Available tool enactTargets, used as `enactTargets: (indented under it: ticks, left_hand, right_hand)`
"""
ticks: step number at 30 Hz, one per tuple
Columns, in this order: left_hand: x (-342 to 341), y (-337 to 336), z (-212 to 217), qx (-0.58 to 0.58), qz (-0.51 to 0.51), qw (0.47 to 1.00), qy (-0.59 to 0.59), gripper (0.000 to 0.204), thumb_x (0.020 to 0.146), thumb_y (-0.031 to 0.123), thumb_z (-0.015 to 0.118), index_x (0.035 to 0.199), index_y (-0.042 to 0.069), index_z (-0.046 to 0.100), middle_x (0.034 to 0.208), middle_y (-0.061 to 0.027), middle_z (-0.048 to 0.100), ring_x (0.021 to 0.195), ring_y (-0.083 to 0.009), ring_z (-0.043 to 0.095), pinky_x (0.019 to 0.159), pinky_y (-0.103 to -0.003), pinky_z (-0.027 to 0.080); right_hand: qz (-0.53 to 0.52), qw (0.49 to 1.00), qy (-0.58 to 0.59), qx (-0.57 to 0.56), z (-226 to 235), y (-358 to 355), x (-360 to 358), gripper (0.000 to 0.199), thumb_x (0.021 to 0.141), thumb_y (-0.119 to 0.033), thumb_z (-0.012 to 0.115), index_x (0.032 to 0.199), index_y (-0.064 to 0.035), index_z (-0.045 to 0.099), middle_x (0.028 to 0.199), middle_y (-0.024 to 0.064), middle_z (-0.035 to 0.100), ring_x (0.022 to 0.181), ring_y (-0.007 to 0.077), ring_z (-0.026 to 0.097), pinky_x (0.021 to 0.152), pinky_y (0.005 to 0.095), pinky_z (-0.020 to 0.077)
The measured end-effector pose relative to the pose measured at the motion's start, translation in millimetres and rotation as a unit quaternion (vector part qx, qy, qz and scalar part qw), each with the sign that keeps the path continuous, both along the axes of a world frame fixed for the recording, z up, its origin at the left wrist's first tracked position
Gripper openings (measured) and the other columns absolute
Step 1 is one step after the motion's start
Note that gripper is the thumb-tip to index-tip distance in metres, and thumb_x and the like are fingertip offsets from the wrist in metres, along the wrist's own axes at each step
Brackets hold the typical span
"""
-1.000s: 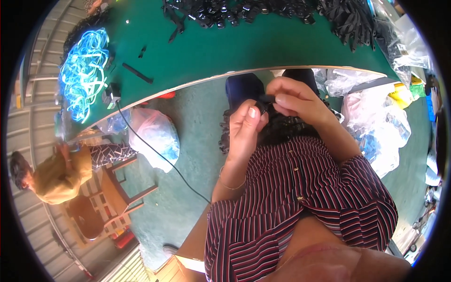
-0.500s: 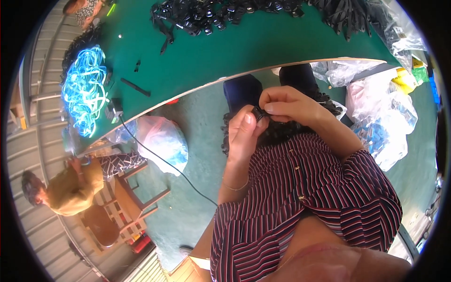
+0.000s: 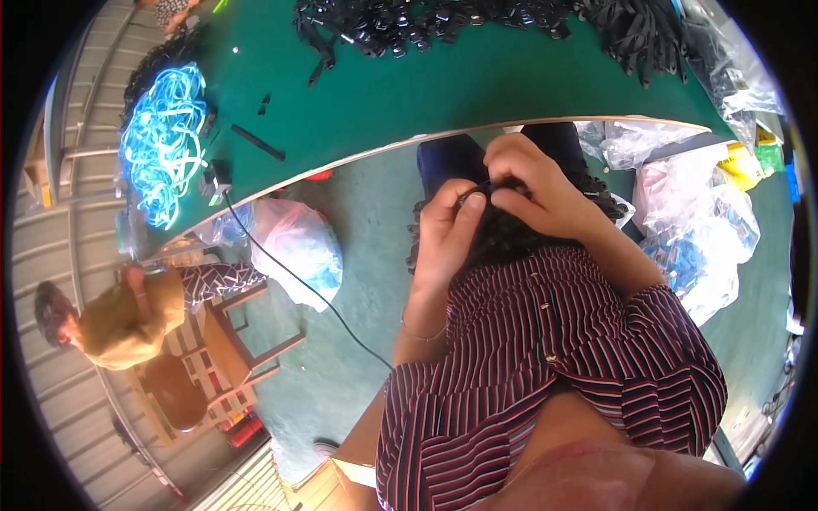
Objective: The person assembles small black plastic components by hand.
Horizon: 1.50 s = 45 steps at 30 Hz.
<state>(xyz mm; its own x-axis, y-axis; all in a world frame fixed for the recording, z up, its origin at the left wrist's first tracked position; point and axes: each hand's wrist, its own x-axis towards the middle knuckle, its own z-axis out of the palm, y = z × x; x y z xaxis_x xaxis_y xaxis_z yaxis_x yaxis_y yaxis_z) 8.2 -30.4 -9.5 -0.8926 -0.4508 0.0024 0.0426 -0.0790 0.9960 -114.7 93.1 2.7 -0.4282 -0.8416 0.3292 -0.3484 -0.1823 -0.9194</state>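
Note:
Above my lap, both hands hold a short black strap, mostly hidden by the fingers. My left hand pinches its near end between thumb and curled fingers. The fingers of my right hand are bent around the other end, a little further right and higher. Whether a buckle sits on the strap cannot be made out. Beneath the hands, a dark heap of black pieces lies on my lap.
The green table bears a pile of black straps and buckles, more straps, blue cords and a black stick. A cable hangs down. Plastic bags stand below. A person sits at left.
My right hand has curled further round and shifted slightly right. The black piece between my fingers now shows as a thin strap. The view has shifted a little.

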Motion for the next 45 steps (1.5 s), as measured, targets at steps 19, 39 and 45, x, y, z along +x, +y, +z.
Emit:
enactTargets:
  ticks: [19, 39, 45]
  left_hand:
    - [16, -9, 15, 0.129, -0.053, 0.987, 0.079, 0.016, 0.088, 0.005, 0.045, 0.103, 0.003, 0.050, 0.079, -0.0024, 0.052, 0.069, -0.0085, 0.047, 0.062, -0.020, 0.038]
    - [1, -1, 10, 0.323, -0.110, 0.935, 0.094, 0.018, 0.080, 0.018, 0.056, 0.078, 0.003, 0.047, 0.072, -0.0103, 0.058, 0.058, -0.0123, 0.049, 0.054, -0.021, 0.039]
    - [-1, 5, 13, 0.279, -0.086, 0.953, 0.085, 0.010, 0.085, 0.011, 0.052, 0.081, 0.004, 0.047, 0.074, -0.0087, 0.057, 0.061, -0.0106, 0.049, 0.056, -0.021, 0.040]
  right_hand:
    - [0.043, 0.998, 0.016, -0.033, 1, -13, 7, 0.020, 0.074, -0.003, 0.064, 0.093, -0.0012, 0.057, 0.086, 0.0056, 0.054, 0.076, 0.0147, 0.052, 0.065, 0.0241, 0.0413]
    - [0.162, 0.944, -0.262, -0.119, -11, -3, 8, 0.017, 0.084, 0.002, 0.053, 0.101, 0.0043, 0.049, 0.090, 0.0089, 0.047, 0.075, 0.0202, 0.063, 0.069, 0.0265, 0.0484]
    - [0.123, 0.962, -0.214, -0.116, -11, -1, 4, 0.017, 0.082, -0.001, 0.057, 0.098, 0.0030, 0.052, 0.089, 0.0086, 0.047, 0.074, 0.0181, 0.060, 0.067, 0.0265, 0.0466]
